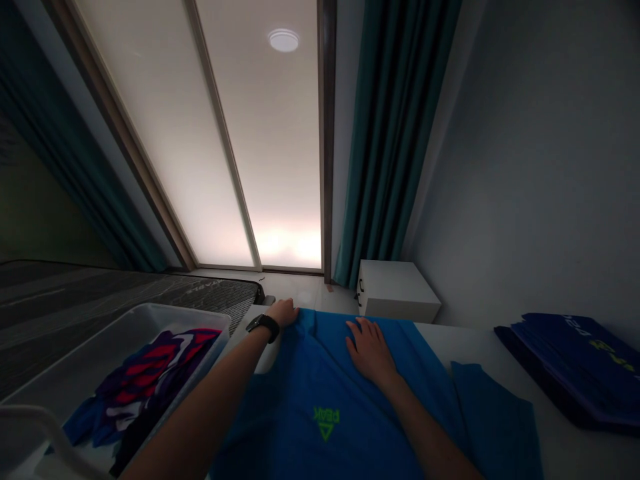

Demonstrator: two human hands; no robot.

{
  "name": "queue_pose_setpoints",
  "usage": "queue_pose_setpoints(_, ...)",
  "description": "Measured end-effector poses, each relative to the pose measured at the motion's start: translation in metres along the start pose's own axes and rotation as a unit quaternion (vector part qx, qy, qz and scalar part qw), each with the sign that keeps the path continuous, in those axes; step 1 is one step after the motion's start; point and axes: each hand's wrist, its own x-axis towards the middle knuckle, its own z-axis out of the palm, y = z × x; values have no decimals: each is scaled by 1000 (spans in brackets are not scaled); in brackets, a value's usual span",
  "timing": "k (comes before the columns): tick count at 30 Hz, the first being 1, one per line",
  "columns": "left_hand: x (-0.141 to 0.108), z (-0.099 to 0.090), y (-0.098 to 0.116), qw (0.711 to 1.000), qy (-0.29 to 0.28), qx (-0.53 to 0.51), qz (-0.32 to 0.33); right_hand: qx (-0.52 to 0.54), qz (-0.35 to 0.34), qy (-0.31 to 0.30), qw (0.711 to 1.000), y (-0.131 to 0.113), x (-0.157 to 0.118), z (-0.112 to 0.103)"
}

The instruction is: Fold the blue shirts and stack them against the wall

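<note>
Head view, the only one: a blue shirt [345,387] lies spread over a white table [475,339] at lower centre, its green print upside down to the camera. The left hand [283,312], a dark watch [265,325] on its wrist, is at the shirt's far left corner with fingers curled, apparently pinching the edge; the fingertips are hidden, so the grip cannot be confirmed. The right hand [370,351] rests palm down near the far edge, fingers loosely spread, gripping nothing. In this inspector's judgement the step in hand is flattening and squaring the cloth; the next move calls for easing out the creases beside the left hand without dragging the far edge. At lower left, a plastic bin [90,350] holds crumpled clothes [150,373], partly covered by the left forearm. A folded stack [575,363] at right meets the frame edge, its lettering only partly legible. The shirt's near end is cut off below, and dim light obscures its lower left folds.
</note>
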Motion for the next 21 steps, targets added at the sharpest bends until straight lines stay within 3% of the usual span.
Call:
queue_pose_setpoints(5,8,-4,-12,999,-36,-33,-3,22,-7,26,999,1,1,3)
queue_pose_setpoints(11,7,-2,-24,994,13,-110,1,97,-1,62,993,19,13,-5)
queue_pose_setpoints(16,-6,-1,-31,982,60,-179,16,8,117,121,986,61,13,-32)
queue_pose_setpoints(19,-10,0,-31,974,74,-212,26,-60,195,113,972,89,5,-39)
queue_pose_setpoints(21,-10,1,-28,969,81,-233,31,-29,219,105,970,105,2,-40)
